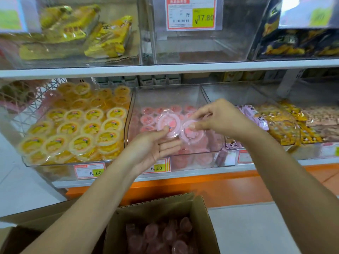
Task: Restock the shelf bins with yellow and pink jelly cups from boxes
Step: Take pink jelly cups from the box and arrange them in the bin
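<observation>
At frame centre, above the clear plastic shelf bin (pixel 183 97), the left hand (pixel 152 145) lies palm up, its thumb pinching a round pink plastic jelly cup (pixel 169 123). The right hand (pixel 218 120), knuckles up, pinches a second pink jelly cup (pixel 192 135) just beside the first.

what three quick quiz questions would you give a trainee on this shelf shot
1. True or false: the yellow cup bin stands left of the pink cup bin.
2. What does the right hand pinch? A) a yellow cup B) a pink cup C) a price tag
3. Fill in: the cardboard box below holds ___ cups.
Key: 1 true; 2 B; 3 pink.
</observation>
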Available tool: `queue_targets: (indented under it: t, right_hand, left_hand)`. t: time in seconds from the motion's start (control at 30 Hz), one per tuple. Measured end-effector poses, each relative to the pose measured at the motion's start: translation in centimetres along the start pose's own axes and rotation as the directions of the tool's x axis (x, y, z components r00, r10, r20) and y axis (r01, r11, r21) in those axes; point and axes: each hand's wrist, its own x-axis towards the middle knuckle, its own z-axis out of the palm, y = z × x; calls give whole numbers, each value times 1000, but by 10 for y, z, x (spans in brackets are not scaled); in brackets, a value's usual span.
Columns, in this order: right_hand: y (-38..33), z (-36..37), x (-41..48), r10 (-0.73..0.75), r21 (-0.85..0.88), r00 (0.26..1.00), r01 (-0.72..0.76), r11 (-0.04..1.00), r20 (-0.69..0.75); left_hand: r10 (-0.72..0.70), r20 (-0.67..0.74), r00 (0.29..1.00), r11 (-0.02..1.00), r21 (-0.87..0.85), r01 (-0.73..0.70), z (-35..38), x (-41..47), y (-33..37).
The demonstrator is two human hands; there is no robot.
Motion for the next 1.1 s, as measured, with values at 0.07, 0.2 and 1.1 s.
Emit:
queue_targets:
  t: [0.07,0.2,1.1]
  right_hand:
    - [0,-13,25,40,-136,996,-29,990,84]
    - [6,-11,68,231,-660,926,25,750,298]
    - [24,27,68,310,-734,816,192,652,489]
  left_hand:
    - [-28,-11,1000,994,103,29,-6,11,2]
    - [-157,-55,986,960,224,166,-7,32,-3]
    - [-217,-75,973,943,241,229,-12,51,2]
